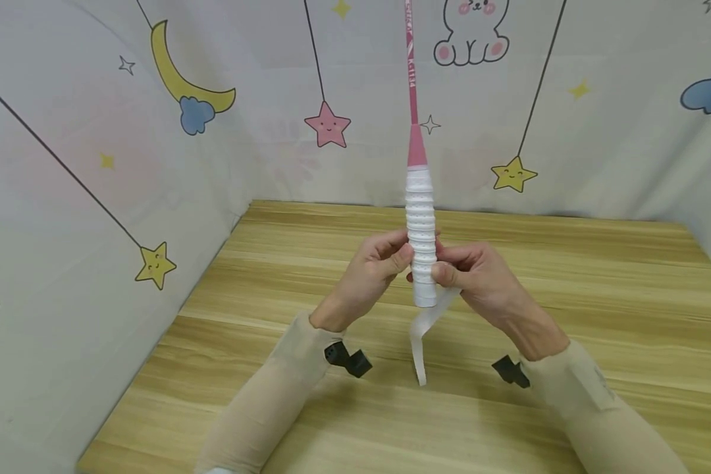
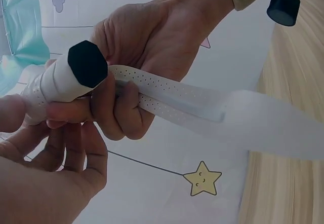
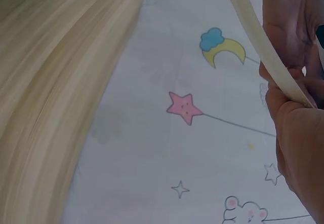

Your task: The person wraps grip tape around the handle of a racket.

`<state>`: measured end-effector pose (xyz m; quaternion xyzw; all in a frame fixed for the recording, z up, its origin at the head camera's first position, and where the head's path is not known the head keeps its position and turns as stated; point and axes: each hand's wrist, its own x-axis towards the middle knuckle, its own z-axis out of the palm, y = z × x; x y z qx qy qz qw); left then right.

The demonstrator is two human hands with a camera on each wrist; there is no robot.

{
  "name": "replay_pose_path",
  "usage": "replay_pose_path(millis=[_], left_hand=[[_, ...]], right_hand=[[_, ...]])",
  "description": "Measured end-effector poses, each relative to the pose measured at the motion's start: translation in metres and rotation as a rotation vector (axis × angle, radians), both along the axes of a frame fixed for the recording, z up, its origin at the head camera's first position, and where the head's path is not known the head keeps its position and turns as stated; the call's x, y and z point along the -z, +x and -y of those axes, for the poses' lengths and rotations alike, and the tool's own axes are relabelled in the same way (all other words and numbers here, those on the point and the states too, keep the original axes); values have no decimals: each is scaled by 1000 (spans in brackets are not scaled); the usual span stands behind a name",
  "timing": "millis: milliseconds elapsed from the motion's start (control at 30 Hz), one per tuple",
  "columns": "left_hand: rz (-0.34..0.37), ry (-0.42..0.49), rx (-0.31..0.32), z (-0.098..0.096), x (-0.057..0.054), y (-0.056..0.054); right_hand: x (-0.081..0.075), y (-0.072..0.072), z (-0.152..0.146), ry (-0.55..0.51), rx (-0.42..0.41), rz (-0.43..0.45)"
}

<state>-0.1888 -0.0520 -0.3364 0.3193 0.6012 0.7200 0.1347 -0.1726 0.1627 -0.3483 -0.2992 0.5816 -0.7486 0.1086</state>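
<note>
A badminton racket stands upright in the head view, pink shaft at the top, its head out of frame. White perforated grip tape winds in ridges round its handle. My left hand holds the lower handle from the left, thumb on the front. From the right, my right hand has its thumb against the handle and grips the loose tape tail in curled fingers. That tail hangs below the handle. The dark octagonal butt cap faces the left wrist view. In the right wrist view the handle is mostly cut off.
Beneath the hands lies a wood-grain table. A pale cloth wall printed with stars and moons rises behind it and along the left. Black wrist cameras sit on both sleeves.
</note>
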Motion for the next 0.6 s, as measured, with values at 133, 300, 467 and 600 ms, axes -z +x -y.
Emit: replay_pose_path(millis=[133, 300, 467, 600], left_hand=[[-75, -32, -147, -3, -4, 4], [-192, -131, -410, -11, -6, 8], [-286, -241, -540, -19, -8, 11], [-268, -262, -565, -21, -9, 11]], right_hand=[[0, 2, 2, 2, 84, -17], [-1, 4, 2, 100, 244, -34], [0, 5, 1, 171, 328, -79], [0, 6, 1, 223, 363, -103]])
